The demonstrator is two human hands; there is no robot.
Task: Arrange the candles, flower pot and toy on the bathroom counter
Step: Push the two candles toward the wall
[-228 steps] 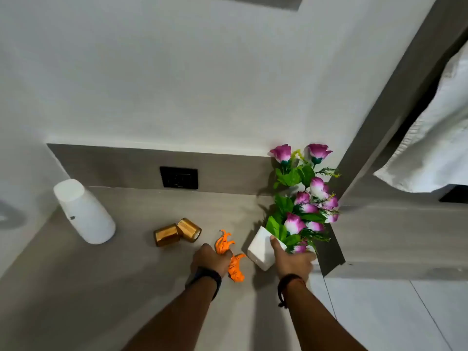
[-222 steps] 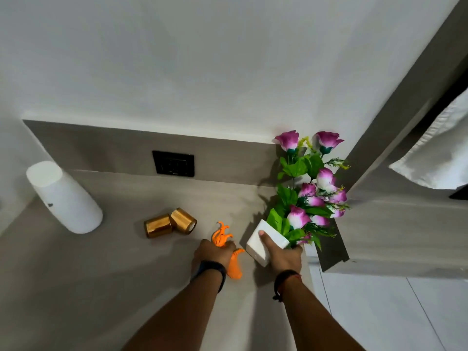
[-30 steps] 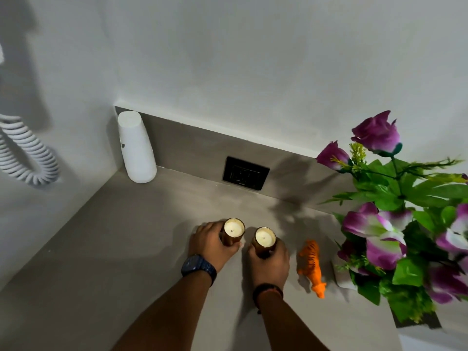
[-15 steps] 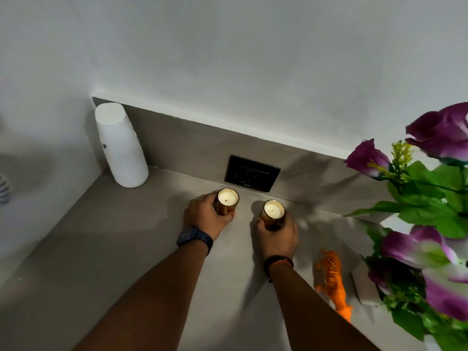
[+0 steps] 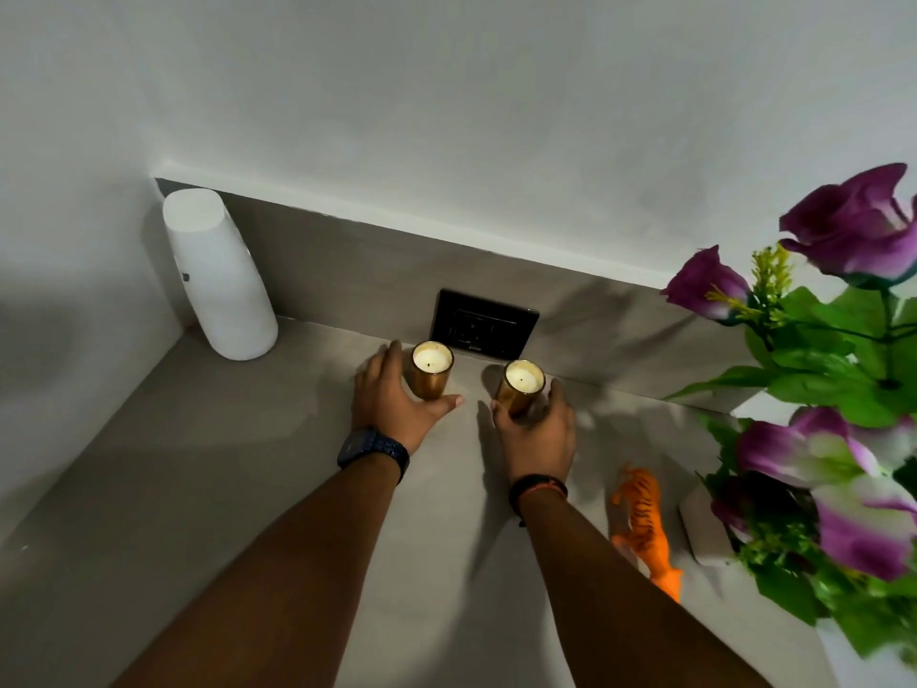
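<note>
Far desk (image 5: 198,489): left hand (image 5: 392,404) cups left candle (image 5: 430,372), fingers spread; right hand (image 5: 538,432) clamped on right candle (image 5: 520,387). Toy (image 5: 642,523), pot (image 5: 704,531) right.

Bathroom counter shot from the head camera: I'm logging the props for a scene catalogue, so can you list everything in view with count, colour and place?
Gold glass candles with white wax: two, upright near the backsplash, left one, right one.
Orange plastic tiger toy: one, counter right of the arms.
White flower pot with purple artificial flowers: one, far right.
White tapered container: one, back left corner.
Black wall socket: one, on the backsplash behind the candles.
Grey counter: one, under everything.
Dark wristwatch: one, left wrist.
Dark wristband: one, right wrist.
Left hand: open around the left candle.
Right hand: wrapped around the right candle.
</note>
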